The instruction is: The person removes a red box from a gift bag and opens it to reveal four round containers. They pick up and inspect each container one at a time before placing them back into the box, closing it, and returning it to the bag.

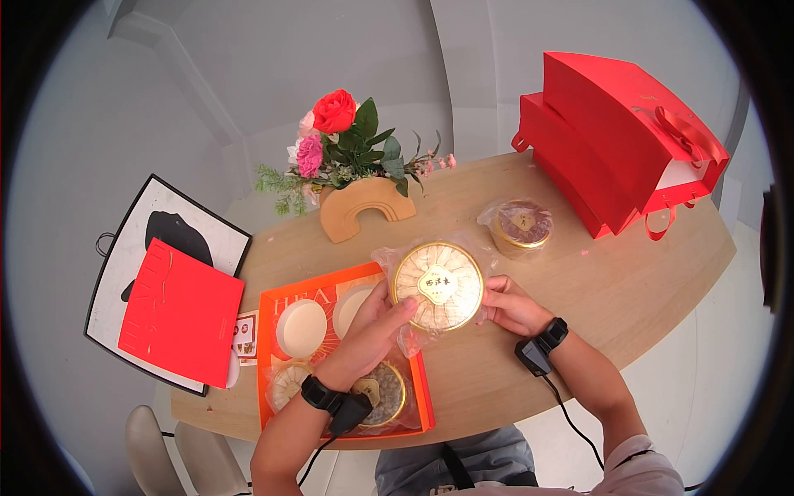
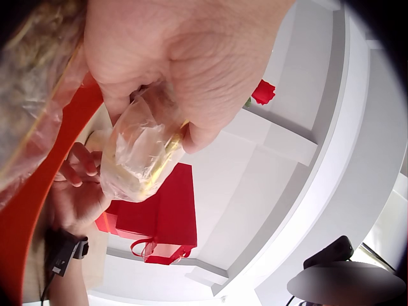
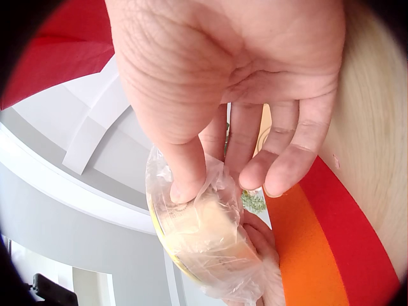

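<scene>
Between the fingers of the left hand and those of the right hand, I have the gold-rimmed round container, loosely wrapped in clear plastic and raised off the worktop, its label facing the head camera. On my left side, the thumb lies over the rim and the other fingers go behind, gripping it. My right thumb and forefinger pinch the wrapped edge opposite, while the outer fingers curl loosely, apart from it. Beneath the left fingers sits the orange box, holding a grey-filled container. Beyond the right fingers, a dark-topped container stands near the red bags.
</scene>
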Tool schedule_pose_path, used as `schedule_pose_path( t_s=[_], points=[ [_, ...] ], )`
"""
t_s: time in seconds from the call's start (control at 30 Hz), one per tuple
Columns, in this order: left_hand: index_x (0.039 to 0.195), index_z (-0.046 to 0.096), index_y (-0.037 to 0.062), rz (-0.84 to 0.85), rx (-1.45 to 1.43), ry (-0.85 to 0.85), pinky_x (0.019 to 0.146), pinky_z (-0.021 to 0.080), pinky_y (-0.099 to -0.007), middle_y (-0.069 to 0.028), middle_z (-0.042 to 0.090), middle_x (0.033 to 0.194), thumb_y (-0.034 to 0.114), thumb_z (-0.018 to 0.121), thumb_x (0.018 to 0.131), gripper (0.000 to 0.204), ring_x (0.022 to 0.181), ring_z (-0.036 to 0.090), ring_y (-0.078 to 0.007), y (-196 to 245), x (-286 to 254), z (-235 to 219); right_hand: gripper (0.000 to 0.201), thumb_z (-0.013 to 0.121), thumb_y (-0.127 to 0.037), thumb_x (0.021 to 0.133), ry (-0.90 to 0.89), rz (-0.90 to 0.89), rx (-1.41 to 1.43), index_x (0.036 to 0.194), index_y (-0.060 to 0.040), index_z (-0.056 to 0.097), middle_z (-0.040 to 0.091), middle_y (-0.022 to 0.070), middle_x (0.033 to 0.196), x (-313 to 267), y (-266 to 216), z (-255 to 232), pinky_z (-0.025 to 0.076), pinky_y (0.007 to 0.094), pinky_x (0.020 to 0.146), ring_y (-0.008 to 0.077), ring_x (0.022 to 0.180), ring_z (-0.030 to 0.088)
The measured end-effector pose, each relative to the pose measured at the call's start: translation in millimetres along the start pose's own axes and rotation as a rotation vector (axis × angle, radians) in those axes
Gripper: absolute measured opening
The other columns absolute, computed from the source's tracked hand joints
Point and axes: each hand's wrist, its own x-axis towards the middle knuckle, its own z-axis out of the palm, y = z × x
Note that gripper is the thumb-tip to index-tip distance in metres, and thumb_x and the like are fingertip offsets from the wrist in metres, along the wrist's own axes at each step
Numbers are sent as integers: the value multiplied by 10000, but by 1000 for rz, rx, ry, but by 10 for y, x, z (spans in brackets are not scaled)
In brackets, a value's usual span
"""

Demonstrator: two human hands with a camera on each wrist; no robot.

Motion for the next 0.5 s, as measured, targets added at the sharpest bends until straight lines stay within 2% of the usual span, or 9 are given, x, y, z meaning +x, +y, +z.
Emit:
schedule_pose_path(
  t_s=[0.5],
  points=[
    [1492,326,7,-2,6,-2,1126,396,-340,-97,508,1434,173,623,1013,587,1327,492,-171,5,-2,0,229,662,-201,991,3,3,-5,1133,-28,706,681,-6,985,-4,-19,23,606,275,738,72,836,651]
  ],
)
